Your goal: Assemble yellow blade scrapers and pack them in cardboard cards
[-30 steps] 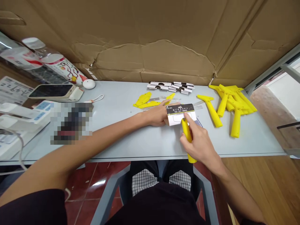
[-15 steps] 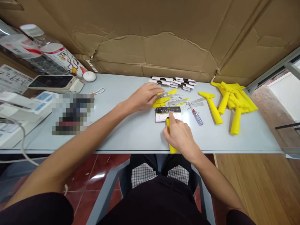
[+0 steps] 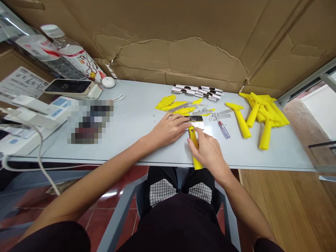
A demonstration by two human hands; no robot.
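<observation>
A black-and-white card (image 3: 197, 120) lies near the table's front middle, partly covered by my left hand (image 3: 169, 130), whose fingers stretch flat over its left side. My right hand (image 3: 208, 147) grips a yellow handle (image 3: 195, 143) between thumb and fingers; its top end meets the card's lower edge and its bottom reaches the table edge. Behind the card are yellow pieces (image 3: 166, 101), flat metal blades (image 3: 203, 112) and small screws. A screwdriver (image 3: 224, 130) with a clear purple handle lies to the right of the card.
Several yellow scraper-shaped handles (image 3: 266, 133) are piled at the right. Folded cards (image 3: 186, 88) stand by the cardboard wall (image 3: 141, 49). At the left are a phone (image 3: 69, 86), bottles (image 3: 78, 59), a white round object (image 3: 108, 82), cables and a blurred patch (image 3: 91, 120).
My left hand has come down from the yellow pieces onto the card. A yellow piece now shows farther left in the pile. My right hand still has the yellow handle, whose slotted top is now uncovered.
</observation>
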